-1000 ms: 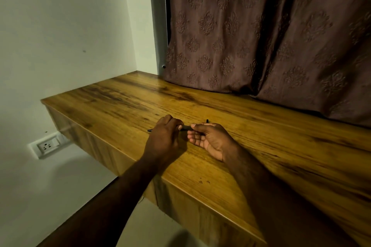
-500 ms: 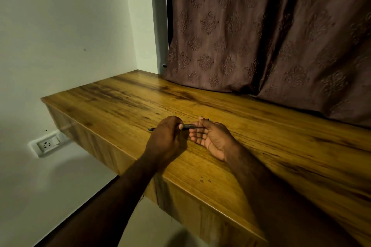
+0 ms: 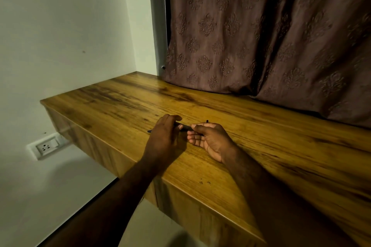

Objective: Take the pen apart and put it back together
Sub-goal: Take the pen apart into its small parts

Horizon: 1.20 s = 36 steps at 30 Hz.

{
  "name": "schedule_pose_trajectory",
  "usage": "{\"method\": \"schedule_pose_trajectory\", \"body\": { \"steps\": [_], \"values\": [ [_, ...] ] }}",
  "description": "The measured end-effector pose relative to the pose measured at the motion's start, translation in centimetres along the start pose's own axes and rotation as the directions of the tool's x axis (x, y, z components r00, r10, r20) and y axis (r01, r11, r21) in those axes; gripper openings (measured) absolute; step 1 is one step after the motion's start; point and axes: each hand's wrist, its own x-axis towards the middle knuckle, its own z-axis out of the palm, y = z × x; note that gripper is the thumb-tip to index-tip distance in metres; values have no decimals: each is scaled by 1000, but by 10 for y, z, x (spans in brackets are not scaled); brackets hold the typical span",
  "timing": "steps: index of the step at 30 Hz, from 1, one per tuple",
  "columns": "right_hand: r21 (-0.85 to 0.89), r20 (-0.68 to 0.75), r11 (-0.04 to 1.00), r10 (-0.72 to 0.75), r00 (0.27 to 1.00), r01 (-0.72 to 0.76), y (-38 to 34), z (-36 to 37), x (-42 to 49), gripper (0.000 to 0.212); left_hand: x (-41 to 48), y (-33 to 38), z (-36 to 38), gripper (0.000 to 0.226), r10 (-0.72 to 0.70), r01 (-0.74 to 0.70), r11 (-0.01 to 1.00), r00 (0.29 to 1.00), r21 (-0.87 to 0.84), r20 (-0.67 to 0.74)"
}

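A thin dark pen (image 3: 185, 127) lies level between my two hands, just above the wooden desk (image 3: 261, 138). My left hand (image 3: 163, 138) is closed over its left part, and the pen's tip pokes out past that hand on the left. My right hand (image 3: 209, 139), palm up, pinches the pen's right part between thumb and fingertips. A small dark end (image 3: 207, 121) sticks up behind my right hand; I cannot tell whether it belongs to the pen.
A brown patterned curtain (image 3: 261, 32) hangs along the desk's back edge. A white wall stands on the left with a power socket (image 3: 47, 146) below the desktop. The desk's front edge runs diagonally under my forearms.
Both hands stayed on the pen at the same spot. My fingers shifted slightly along the pen and the small dark end behind my right hand shows again.
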Motion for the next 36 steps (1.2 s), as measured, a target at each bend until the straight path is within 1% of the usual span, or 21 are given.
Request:
{"method": "schedule_pose_trajectory", "body": {
  "steps": [6, 8, 11, 15, 18, 21, 24, 28, 31, 36],
  "values": [
    [-15, 16, 1000, 15, 1000, -14, 0, 1, 0, 14, 1, 3, -3, 47, 8, -7, 999, 1000, -39, 8],
    [-10, 21, 1000, 24, 999, -24, -1, 1, 0, 14, 0, 5, -4, 52, 17, -17, 999, 1000, -45, 2],
    [15, 25, 999, 36, 999, -37, -2, 0, 1, 13, 1, 6, -3, 53, 29, -29, 999, 1000, -37, -12],
    [45, 20, 998, 38, 999, -39, -2, -1, 0, 10, 2, 1, 1, 45, 4, -5, 999, 999, -32, -31],
    [31, 9, 999, 28, 1000, -28, -2, -1, 0, 13, 1, -2, 3, 41, 7, -7, 1000, 1000, -21, -4],
    [26, 4, 1000, 18, 1000, -18, -2, -1, -1, 11, 1, -3, 2, 39, 8, -8, 1000, 999, -12, 35],
    [53, 9, 999, 11, 1000, -12, -3, -1, -2, 13, 1, -5, 3, 35, 5, -4, 999, 999, -32, 33],
    [83, 43, 995, 48, 998, -51, -5, -3, -4, 15, 2, -13, 6, 18, -30, 32, 998, 999, -53, 23],
    [42, 92, 996, 79, 993, -83, -7, -5, -5, 18, 3, -13, 7, 19, -26, 27, 997, 1000, -66, 14],
    [25, 106, 995, 94, 990, -97, -8, -5, -3, 19, 3, -12, 6, 15, -34, 35, 997, 999, -67, 15]
  ]
}}
